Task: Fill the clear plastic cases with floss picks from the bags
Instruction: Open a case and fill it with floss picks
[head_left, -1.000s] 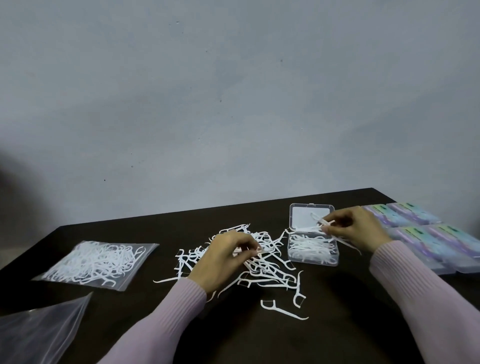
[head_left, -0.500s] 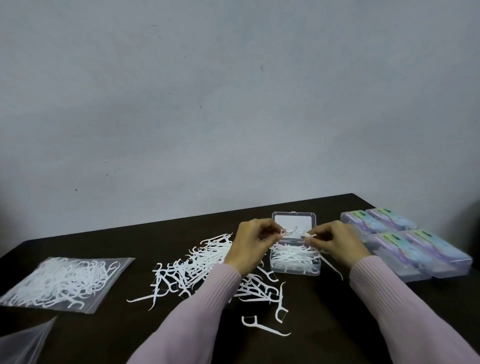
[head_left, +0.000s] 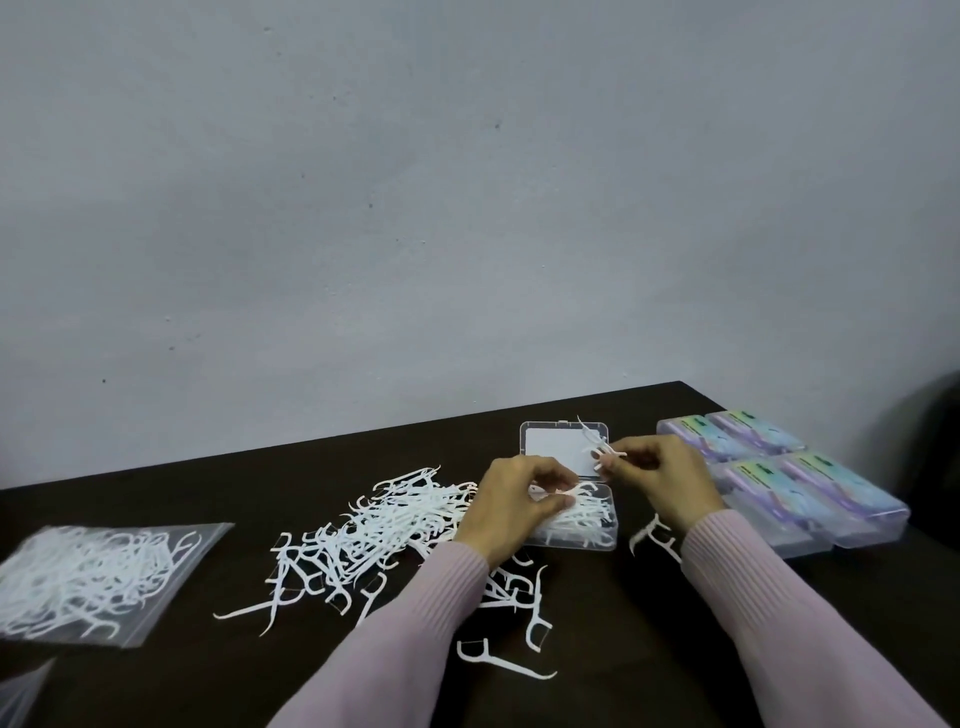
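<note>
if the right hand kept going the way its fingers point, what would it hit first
The right hand, pinching floss picks, points left across the open clear case. It would probably meet the left hand over the tray first, though depth is unclear.

A single wide-angle view looks from the person's head, forward and slightly down, across a dark table (head_left: 623, 649) toward a plain grey wall (head_left: 467, 182) that fills the upper half of the frame. The table occupies only the lower part, with both sleeved forearms reaching in from the bottom edge, so the left hand (head_left: 511, 506) and right hand (head_left: 660, 478) sit close to the lens near the centre-right. There is no second view to share any part of the scene.
</note>
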